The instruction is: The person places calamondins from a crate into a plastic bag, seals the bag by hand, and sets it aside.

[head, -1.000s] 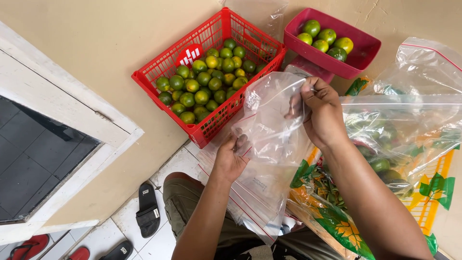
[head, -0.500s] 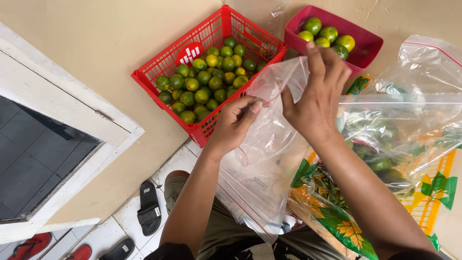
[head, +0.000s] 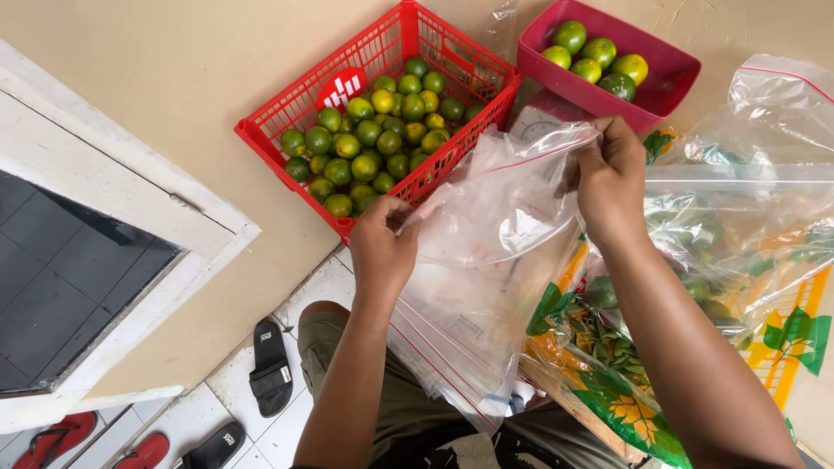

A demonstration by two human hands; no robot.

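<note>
Between the two hands, near the middle of the view, a clear zip-top plastic bag (head: 499, 226) is held up by its mouth: the left hand (head: 382, 247) pinches the near-left edge, the right hand (head: 612, 178) pinches the far-right edge by the red seal line. Its film is thin, glossy and crumpled. Far left, a red lattice plastic basket (head: 287, 139) holds many small round green and yellowish limes (head: 373, 139). Far right, a pink tray (head: 665, 78) holds five more limes. Another clear bag (head: 764, 174) lies right.
</note>
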